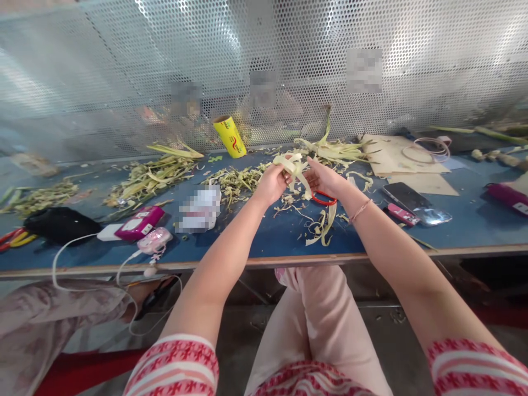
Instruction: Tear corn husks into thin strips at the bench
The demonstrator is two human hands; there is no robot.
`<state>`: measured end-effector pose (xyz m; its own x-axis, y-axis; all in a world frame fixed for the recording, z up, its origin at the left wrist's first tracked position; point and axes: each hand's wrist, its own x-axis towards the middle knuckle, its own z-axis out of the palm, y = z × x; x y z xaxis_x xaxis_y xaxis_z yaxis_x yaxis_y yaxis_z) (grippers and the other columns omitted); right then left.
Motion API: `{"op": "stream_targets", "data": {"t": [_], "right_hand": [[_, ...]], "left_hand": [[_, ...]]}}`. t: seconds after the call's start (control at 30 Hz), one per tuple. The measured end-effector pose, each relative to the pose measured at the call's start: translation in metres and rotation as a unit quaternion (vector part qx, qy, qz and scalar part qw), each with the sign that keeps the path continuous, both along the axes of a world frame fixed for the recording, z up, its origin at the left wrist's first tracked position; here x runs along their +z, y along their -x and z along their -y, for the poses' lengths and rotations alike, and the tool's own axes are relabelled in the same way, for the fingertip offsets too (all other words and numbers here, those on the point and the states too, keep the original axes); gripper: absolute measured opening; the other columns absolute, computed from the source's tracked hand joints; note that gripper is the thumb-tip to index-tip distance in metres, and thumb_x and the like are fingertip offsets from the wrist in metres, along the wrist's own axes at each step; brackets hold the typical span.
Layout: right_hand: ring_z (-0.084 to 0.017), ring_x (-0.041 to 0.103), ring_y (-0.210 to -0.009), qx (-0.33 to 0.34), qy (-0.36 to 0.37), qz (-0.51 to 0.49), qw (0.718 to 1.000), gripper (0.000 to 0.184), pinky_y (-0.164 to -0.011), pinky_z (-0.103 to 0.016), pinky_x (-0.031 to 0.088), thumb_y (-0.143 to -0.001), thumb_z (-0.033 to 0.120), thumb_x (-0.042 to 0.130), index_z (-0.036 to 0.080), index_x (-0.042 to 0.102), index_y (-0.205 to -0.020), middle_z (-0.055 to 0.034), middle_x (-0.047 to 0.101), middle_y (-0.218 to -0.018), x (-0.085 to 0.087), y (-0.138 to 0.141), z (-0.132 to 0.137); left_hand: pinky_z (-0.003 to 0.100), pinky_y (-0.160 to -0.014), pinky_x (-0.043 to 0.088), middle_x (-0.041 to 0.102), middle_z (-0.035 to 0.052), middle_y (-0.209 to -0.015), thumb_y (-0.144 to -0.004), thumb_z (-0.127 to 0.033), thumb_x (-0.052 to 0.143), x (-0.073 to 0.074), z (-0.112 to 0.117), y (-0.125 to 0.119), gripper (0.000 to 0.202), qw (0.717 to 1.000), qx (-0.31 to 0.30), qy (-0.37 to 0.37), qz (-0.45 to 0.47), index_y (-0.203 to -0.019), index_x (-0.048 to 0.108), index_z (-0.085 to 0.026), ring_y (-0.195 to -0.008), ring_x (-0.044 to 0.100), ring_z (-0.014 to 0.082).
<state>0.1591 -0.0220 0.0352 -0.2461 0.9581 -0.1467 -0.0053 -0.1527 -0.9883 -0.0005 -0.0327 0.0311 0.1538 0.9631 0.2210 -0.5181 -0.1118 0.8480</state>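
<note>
Over the middle of the table, my left hand (273, 184) pinches a pale, folded leaf strip (293, 165), which loops and hangs between both hands. My right hand (324, 177) is just to the right of the strip, thumb and fingers apart; whether its fingertips touch the strip I cannot tell. A red loop (324, 199), which looks like a scissors handle, lies below my right wrist. Leaf scraps (239, 181) lie around my hands, and a longer curled strip (324, 231) is nearer the front edge.
A yellow cardboard tube (230, 136) stands near the perforated metal panel (297, 71). Leaf heaps (154, 176) lie left. Brown paper sheets (402, 157) and a dark phone (406, 197) are right. A black pouch (61, 224) and purple box (140, 223) sit left, beside another person's leg (53, 319).
</note>
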Motion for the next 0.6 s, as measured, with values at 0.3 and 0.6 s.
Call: {"op": "stream_targets", "data": {"t": [0.3,0.6], "right_hand": [[-0.011,0.048,-0.046,0.008,0.051,-0.11,0.993,0.043,-0.049,-0.024,0.039,-0.1,0.045,0.038,0.019,0.058,-0.073,-0.0001,0.056,-0.054,0.011,0.006,0.011],[-0.014,0.05,-0.048,0.049,0.086,-0.163,0.982,0.034,-0.047,-0.027,0.042,-0.098,0.047,0.037,0.021,0.055,-0.084,0.0001,0.054,-0.059,0.012,0.009,0.017]], "left_hand": [[0.02,-0.052,0.032,0.05,-0.0029,-0.066,-0.091,-0.017,0.054,-0.002,0.004,-0.005,0.019,0.999,-0.027,-0.018,0.01,-0.107,0.063,-0.02,-0.052,0.038,0.0066],[0.022,-0.055,0.035,0.045,-0.002,-0.065,-0.093,-0.039,0.054,-0.019,-0.007,-0.009,0.027,0.988,-0.009,-0.107,-0.108,-0.108,0.064,-0.019,-0.055,0.037,0.0089]]}}
